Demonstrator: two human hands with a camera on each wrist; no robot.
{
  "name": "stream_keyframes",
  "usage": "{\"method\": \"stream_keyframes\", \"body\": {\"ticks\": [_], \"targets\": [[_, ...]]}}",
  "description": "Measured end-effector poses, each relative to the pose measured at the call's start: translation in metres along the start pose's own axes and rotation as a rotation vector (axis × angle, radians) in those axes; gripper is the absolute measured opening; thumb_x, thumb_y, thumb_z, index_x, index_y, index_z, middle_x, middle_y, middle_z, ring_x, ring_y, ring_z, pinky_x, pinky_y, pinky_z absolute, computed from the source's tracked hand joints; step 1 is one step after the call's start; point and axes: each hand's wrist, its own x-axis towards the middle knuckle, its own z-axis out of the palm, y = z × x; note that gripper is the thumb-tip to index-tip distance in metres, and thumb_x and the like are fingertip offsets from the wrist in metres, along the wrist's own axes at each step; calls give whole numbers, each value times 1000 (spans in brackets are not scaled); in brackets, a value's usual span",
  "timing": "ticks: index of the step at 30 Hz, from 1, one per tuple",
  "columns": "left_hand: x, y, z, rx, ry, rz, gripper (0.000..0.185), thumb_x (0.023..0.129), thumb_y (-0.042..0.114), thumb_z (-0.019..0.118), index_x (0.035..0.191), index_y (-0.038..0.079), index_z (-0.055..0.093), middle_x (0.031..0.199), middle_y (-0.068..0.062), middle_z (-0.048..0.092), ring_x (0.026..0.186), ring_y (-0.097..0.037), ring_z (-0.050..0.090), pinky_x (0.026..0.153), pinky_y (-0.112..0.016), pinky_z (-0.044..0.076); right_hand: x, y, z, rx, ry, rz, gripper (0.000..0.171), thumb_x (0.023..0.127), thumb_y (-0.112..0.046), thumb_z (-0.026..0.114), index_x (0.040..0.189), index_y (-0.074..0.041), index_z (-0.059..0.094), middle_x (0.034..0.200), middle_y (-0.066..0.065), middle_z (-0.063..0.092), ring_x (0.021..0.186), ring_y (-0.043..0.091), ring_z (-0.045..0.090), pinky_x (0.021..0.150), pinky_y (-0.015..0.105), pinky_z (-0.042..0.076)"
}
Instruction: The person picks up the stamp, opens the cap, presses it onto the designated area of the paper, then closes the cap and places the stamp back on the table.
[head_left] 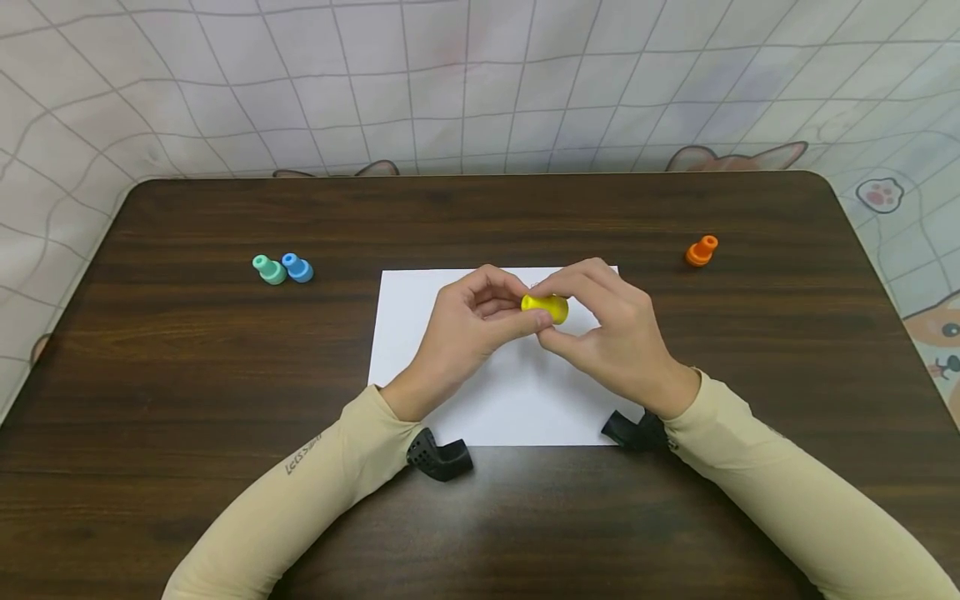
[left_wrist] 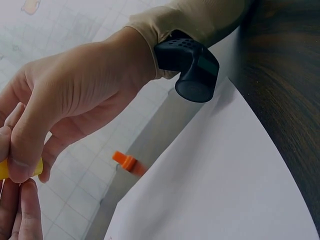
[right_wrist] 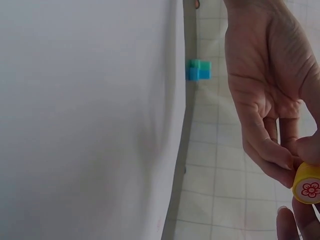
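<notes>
A yellow toy stamp [head_left: 551, 309] is held over a white sheet of paper [head_left: 517, 408], lying roughly sideways between both hands. My left hand [head_left: 472, 321] pinches its narrower end between thumb and fingers. From the other side, the thumb and forefinger of my right hand [head_left: 618, 333] grip the stamp near its wider end. In the right wrist view, the stamp's round end [right_wrist: 310, 189] shows a red flower on white. The left wrist view shows the right hand [left_wrist: 80, 90] across the yellow body, partly cut off by the frame edge.
On the dark wooden table [head_left: 187, 375], a green stamp [head_left: 268, 269] and a blue stamp [head_left: 297, 267] stand side by side at the left. An orange stamp [head_left: 701, 251] stands at the back right. Behind the table hangs a checked cloth [head_left: 450, 83].
</notes>
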Motion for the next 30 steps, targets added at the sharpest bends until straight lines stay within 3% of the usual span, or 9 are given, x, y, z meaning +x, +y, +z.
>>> {"method": "stream_keyframes", "body": {"ticks": [10,20,26,30], "targets": [[-1,4,-2,-12,-10,11,28,84,6,84,105,11,66,106,-3,72,96,-16,75,90,-28,63,1,1,-2,8,16,-12,27,76,4,80,101,-3,75,98,11,73,93,20,65,92,8,49],[1,10,-10,-37,24,52,25,85,5,83,104,10,67,103,-2,75,94,-16,75,90,-28,63,1,1,-4,-3,65,29,26,76,-1,85,100,-4,74,95,8,75,83,16,64,75,18,52],[2,18,-16,4,47,91,23,87,11,82,104,11,67,103,-3,76,95,-18,75,91,-29,63,3,5,-13,7,65,97,29,79,0,84,105,-3,74,97,9,75,86,11,63,81,14,52],[6,22,-23,51,57,122,21,88,15,82,103,13,68,103,-3,76,96,-20,75,91,-28,62,2,12,-25,90,101,157,33,77,9,84,106,-1,73,100,12,73,91,5,62,88,11,54]]}}
